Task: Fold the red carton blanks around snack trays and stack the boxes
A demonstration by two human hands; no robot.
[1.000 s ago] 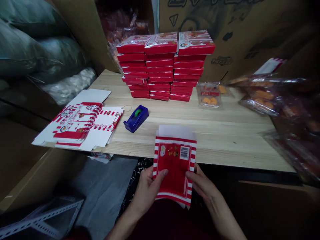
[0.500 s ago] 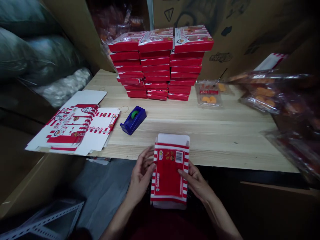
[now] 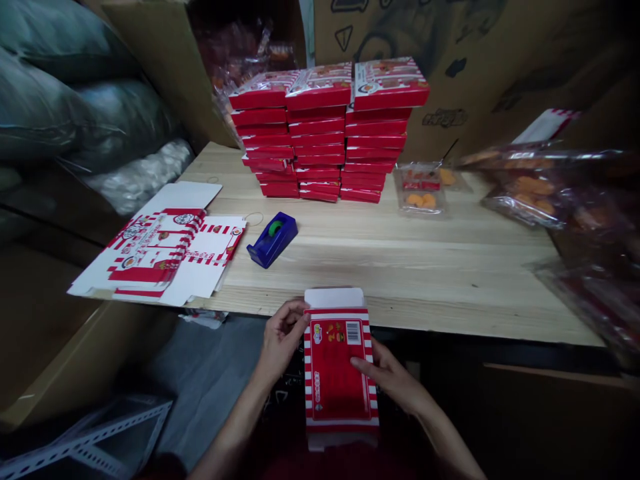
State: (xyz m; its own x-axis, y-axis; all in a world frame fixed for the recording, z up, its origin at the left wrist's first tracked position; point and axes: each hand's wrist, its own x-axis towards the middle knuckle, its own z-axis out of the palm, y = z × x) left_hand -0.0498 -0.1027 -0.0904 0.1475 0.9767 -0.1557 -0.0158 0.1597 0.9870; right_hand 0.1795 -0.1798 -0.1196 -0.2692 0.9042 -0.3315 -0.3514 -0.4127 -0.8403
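Hands of one person at the near edge of a pale wooden table (image 3: 450, 267); left hand (image 3: 281, 335) curls its fingers round the upper left edge of a red-and-white striped flat cardboard carton (image 3: 336, 383); right hand (image 3: 389, 377) clasps the carton's right edge, fingers laid on its printed face; the carton is held barcode side up, its white top flap at the table's near edge. On the table: blue plastic tape dispenser (image 3: 273, 239) left of centre; flat printed carton blanks (image 3: 160, 252) at the left end; three stacks of shut red boxes (image 3: 327, 133) at the back; clear plastic snack packet (image 3: 421, 191) just beside the stacks.
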